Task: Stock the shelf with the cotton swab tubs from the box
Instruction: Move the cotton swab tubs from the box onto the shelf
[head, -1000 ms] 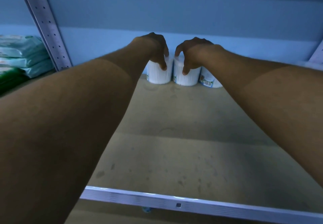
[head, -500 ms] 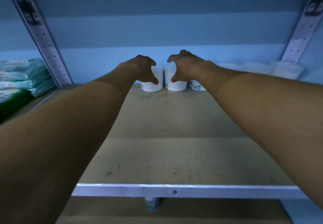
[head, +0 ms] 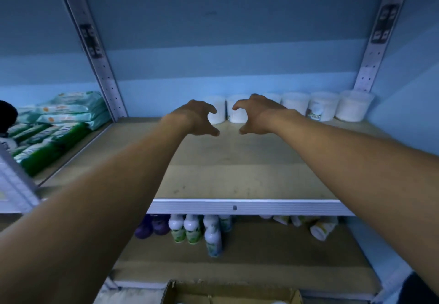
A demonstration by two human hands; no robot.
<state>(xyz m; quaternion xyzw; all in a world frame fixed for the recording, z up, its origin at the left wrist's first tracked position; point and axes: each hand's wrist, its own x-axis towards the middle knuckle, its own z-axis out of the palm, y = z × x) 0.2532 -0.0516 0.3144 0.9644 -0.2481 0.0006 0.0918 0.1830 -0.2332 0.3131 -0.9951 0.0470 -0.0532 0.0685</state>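
White round plastic tubs of cotton swabs [head: 298, 104] stand in one row along the back wall of the tan board shelf [head: 237, 173], touching or almost touching each other, from the middle of the shelf to the right upright. The two tubs at the left end of the row are partly hidden behind the hands. The left hand [head: 193, 118] and the right hand [head: 257, 116] hang in front of these two tubs, apart from them, above the bare board. Each hand is empty, with the fingers and thumb curved in the form of a letter C, as wide as a tub; so the grip of both is loose and holds nothing.

At the bottom edge, the brown cardboard box [head: 228, 293] stands with its flaps open; what is inside I cannot tell clearly. Judging from this, the step in hand is to go back to the box for the next tubs. To do it well, the person should take one tub in each hand by the side wall, keep it upright, and put it down just to the left of the row, flat against the back wall, without pushing the neighbours.
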